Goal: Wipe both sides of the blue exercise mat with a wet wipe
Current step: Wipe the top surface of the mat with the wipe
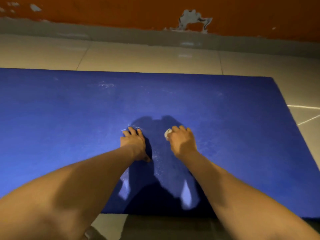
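Forearms, bare, reached in from the lower corners and came close together over a mat (69, 127) that lay flat on a tiled floor (147, 56). The mat was blue and filled most of the view. Its near edge ran just beyond a strip of tile at the bottom, its right end showed, and its left end ran out of view.

The left hand (134, 144) lay palm down on the mat near its middle, fingers spread and fairly straight, pressing the surface and holding nothing. The right hand (181, 142) was just beside it, not touching it, with fingers curled round a wipe (167, 133). The wipe was a small white wad that poked out at the thumb side, down against the mat.

Dark shadows of the arms and hands fell on the mat around them. Faint pale streaks marked the blue near the hands and towards the far edge.

Beyond the mat came more pale tiles, then a grey skirting (103, 33), then an orange wall (121, 11) with a patch (192, 19) of peeled paint.
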